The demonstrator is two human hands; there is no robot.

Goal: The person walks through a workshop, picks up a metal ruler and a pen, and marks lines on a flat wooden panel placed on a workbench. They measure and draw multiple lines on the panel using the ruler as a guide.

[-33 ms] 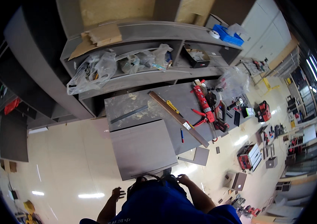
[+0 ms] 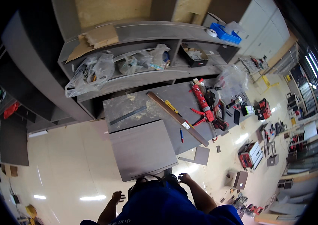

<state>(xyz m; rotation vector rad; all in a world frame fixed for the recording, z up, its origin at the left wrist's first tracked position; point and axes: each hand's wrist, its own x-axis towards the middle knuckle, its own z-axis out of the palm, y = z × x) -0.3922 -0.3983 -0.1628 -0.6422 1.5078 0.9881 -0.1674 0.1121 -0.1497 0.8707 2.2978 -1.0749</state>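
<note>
My left hand (image 2: pixel 118 197) hangs beside my body over the floor, fingers spread and holding nothing. On the other side, my right hand (image 2: pixel 184 179) is by my waist, fingers loosely apart, with nothing visible in it. Nearest to both lies a square grey panel (image 2: pixel 144 150) on the near end of a low grey worktable (image 2: pixel 129 103). Beyond it rest a thin dark strip (image 2: pixel 128 115), a long brown strip (image 2: pixel 177 119), a yellow utility knife (image 2: pixel 171 107) and a blue pen (image 2: pixel 182 135). A red caulking gun (image 2: pixel 202 100) lies further right, among power tools (image 2: pixel 221 123).
Behind the table stands a grey shelf unit (image 2: pixel 129 82) holding plastic bags (image 2: pixel 93 73), a black box (image 2: pixel 193 56) and a blue tray (image 2: pixel 224 33). Cut panels (image 2: pixel 201 155), a red-and-white machine (image 2: pixel 250 155) and a small cabinet (image 2: pixel 237 179) sit on the floor at right.
The whole view has shifted very slightly. Neither hand has visibly moved, and the things on the table lie as before.
</note>
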